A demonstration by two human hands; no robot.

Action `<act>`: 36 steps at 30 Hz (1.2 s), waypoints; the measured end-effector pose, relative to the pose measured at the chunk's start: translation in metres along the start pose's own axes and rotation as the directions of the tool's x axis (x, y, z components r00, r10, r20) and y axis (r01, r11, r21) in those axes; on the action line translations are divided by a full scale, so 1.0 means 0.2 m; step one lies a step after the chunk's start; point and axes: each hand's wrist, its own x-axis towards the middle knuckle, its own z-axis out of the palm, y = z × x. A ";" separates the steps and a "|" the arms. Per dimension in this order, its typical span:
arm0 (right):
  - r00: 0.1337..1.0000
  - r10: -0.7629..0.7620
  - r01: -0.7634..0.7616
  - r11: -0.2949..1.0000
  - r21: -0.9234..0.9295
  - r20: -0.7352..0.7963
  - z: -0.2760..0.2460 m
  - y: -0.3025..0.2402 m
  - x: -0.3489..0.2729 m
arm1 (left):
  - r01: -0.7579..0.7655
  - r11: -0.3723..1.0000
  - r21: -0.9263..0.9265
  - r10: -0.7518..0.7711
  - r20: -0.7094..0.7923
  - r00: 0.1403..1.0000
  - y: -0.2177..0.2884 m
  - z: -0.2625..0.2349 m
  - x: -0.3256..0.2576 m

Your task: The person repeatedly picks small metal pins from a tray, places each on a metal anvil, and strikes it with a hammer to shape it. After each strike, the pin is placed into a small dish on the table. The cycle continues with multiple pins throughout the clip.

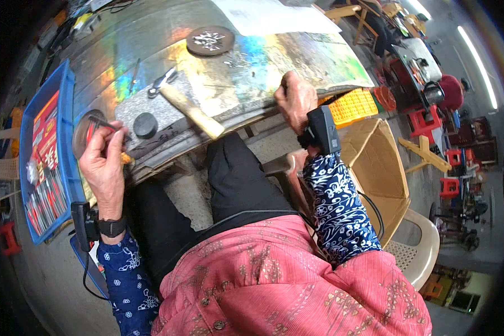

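The left hand (102,162) is pinched on a slim red-and-black tool (90,131) by a round dish (78,136) at the tabletop's (151,33) left; likely light, stiff, smooth, best gripped mid-length. The right hand (295,99) curls, contents hidden: cannot tell.

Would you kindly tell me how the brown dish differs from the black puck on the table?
The brown dish looks wider than the black puck. The dish holds pale slivers, while the puck shows none. The puck sits near the left hand; the dish lies farther away. Both are round and dark.
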 end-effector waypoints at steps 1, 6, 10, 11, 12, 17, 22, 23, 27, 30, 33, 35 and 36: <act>0.996 0.080 -0.081 0.997 0.022 0.044 -0.01 -0.03 -0.03 | -0.012 1.000 -0.006 0.012 -0.011 1.000 -0.01 0.00 0.00; 0.984 0.099 -0.113 0.990 0.089 0.151 0.08 -0.14 -0.33 | 0.013 0.998 -0.054 -0.012 0.014 1.000 -0.05 -0.02 0.02; 0.991 0.095 -0.062 0.949 -0.308 0.092 0.45 -0.07 -0.53 | -0.012 1.000 -0.016 0.012 0.001 1.000 -0.06 -0.02 0.02; 0.981 0.140 -0.091 0.945 -0.315 0.136 0.55 -0.02 -0.59 | -0.021 1.000 0.001 0.021 0.014 1.000 -0.06 -0.02 0.03; 0.973 0.162 -0.097 0.931 -0.351 0.162 0.63 0.05 -0.64 | -0.021 1.000 0.007 0.021 0.011 1.000 -0.06 -0.02 0.03; 0.908 0.125 0.105 0.856 -0.506 0.399 0.87 0.47 -0.87 | -0.010 1.000 0.015 0.010 0.006 1.000 -0.07 -0.02 0.03; 0.893 0.025 0.182 0.894 -0.409 0.450 0.94 0.64 -0.97 | 0.017 1.000 0.013 -0.017 0.013 1.000 -0.08 -0.03 0.03; 0.896 0.007 0.222 0.859 -0.462 0.443 0.95 0.66 -0.98 | 0.020 1.000 0.021 -0.020 0.016 1.000 -0.08 -0.03 0.03; 0.893 0.116 0.124 0.867 -0.483 0.436 0.98 0.69 -0.99 | 0.029 0.999 0.015 -0.029 0.019 0.999 -0.07 -0.04 0.03; 0.893 0.053 0.191 0.854 -0.483 0.447 0.99 0.71 -1.01 | 0.032 0.999 0.014 -0.033 0.026 0.999 -0.07 -0.04 0.03; 0.895 0.020 0.220 0.848 -0.482 0.445 0.97 0.70 -1.01 | 0.023 1.000 0.004 -0.023 0.030 0.999 -0.07 -0.04 0.03; 0.888 0.006 0.244 0.842 -0.482 0.460 0.94 0.68 -1.01 | 0.027 1.000 0.002 -0.028 0.025 0.999 -0.07 -0.04 0.03; 0.886 -0.047 0.287 0.837 -0.466 0.461 0.91 0.68 -1.01 | 0.021 1.000 0.011 -0.021 0.025 0.999 -0.07 -0.03 0.03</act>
